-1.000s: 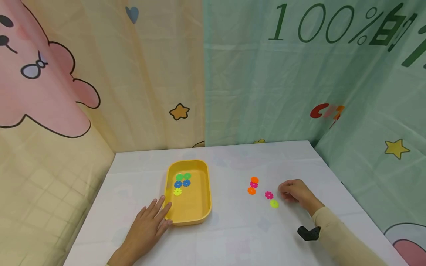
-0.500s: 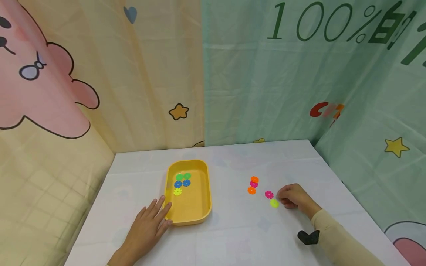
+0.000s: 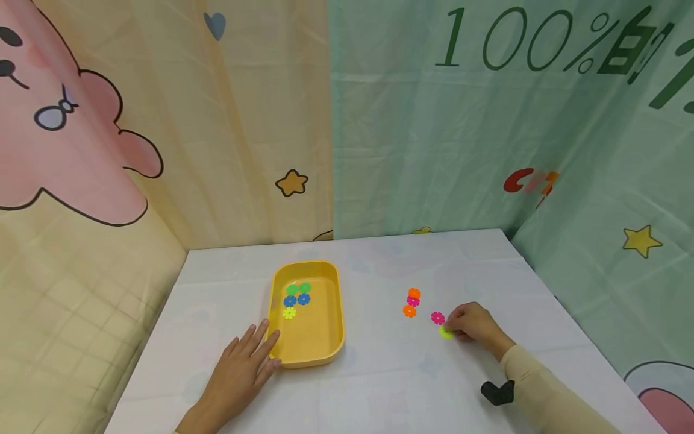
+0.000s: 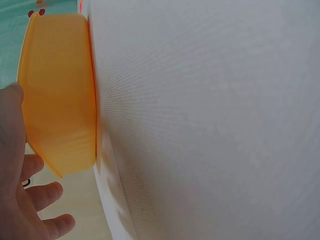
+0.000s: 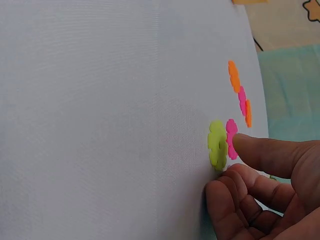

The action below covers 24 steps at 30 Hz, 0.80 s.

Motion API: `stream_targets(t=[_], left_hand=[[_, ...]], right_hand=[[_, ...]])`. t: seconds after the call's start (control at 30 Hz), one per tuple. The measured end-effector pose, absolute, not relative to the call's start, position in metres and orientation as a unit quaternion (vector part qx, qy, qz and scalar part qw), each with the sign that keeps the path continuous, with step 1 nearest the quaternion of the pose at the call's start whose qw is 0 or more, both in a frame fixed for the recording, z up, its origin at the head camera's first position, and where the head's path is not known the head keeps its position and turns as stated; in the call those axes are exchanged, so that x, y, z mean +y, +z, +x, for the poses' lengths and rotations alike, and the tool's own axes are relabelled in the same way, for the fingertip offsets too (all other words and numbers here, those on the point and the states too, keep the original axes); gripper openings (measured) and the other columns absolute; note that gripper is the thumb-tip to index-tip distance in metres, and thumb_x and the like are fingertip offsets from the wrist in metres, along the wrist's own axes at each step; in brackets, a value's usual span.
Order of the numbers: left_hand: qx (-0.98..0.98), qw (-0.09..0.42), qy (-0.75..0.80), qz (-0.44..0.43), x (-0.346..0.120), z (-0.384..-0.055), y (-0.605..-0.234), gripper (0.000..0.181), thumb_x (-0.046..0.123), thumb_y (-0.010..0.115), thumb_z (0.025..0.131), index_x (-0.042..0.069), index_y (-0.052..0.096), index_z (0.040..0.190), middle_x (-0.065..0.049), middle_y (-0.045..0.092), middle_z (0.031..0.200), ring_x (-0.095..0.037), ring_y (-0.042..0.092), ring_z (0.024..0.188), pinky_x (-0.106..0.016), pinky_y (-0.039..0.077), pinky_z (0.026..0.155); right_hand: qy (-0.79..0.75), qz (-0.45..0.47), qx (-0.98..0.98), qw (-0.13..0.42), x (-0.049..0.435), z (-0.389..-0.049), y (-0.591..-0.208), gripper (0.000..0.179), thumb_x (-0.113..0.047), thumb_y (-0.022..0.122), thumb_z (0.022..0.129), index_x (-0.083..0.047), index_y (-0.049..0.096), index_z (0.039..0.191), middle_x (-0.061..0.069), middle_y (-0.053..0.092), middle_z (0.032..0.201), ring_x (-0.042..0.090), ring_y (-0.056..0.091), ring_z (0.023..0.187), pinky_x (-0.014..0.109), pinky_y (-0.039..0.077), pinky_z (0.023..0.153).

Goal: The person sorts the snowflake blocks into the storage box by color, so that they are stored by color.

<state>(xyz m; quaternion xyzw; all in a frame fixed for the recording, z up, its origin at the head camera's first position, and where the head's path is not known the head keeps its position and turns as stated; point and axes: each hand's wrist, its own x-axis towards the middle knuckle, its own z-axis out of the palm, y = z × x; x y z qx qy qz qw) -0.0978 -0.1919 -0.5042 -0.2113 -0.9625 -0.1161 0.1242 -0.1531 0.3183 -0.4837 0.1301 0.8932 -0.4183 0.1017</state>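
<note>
My left hand [image 3: 238, 367] rests with spread, straight fingers against the near left rim of a yellow tray [image 3: 340, 319]. In the left wrist view its fingertips touch the tray wall [image 4: 60, 95]. My right hand [image 3: 476, 324] is at a yellow-green notched plastic disc [image 3: 446, 333] that lies flat on the table. Seen from the right wrist, the index fingertip is at the edge of this disc, while the thumb [image 5: 265, 152] stands apart above, partly covering a pink disc [image 5: 231, 137]. The remaining fingers are bent under.
Two orange discs [image 3: 409, 311] and a pink disc [image 3: 413, 301] lie in a touching row left of the right hand. Inside the tray are two green discs [image 3: 293, 289], two blue discs [image 3: 290, 301] and a yellow disc [image 3: 290, 313]. Printed curtains [image 3: 260, 120] stand behind the white table.
My right hand has moved left and down toward the yellow-green disc, and its fingers now partly cover it. The left hand and the tray have stayed in place.
</note>
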Motion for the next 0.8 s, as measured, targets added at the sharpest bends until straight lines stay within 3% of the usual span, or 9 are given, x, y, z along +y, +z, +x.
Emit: stream_targets(t=[0.5, 0.8], left_hand=[[-0.961, 0.129, -0.113, -0.215, -0.192, -0.099, -0.503, 0.056, 0.045, 0.062, 0.100, 0.016, 0.056, 0.148, -0.011, 0.040, 0.161, -0.038, 0.043, 0.144, -0.064, 0.037, 0.110], [-0.964, 0.124, -0.111, -0.209, -0.190, -0.099, -0.504, 0.056, 0.045, 0.062, 0.100, 0.017, 0.056, 0.148, -0.011, 0.040, 0.161, -0.037, 0.044, 0.144, -0.064, 0.037, 0.110]], right_hand=[[-0.345, 0.093, 0.930, 0.086, 0.305, -0.151, -0.486, 0.018, -0.006, 0.081, 0.079, -0.005, 0.062, 0.080, 0.003, 0.057, 0.069, 0.017, 0.053, 0.062, 0.029, 0.046, 0.056], [-0.339, 0.097, 0.931, 0.096, 0.302, -0.149, -0.486, 0.018, -0.005, 0.080, 0.081, -0.005, 0.062, 0.080, 0.005, 0.057, 0.071, 0.018, 0.053, 0.064, 0.029, 0.047, 0.057]])
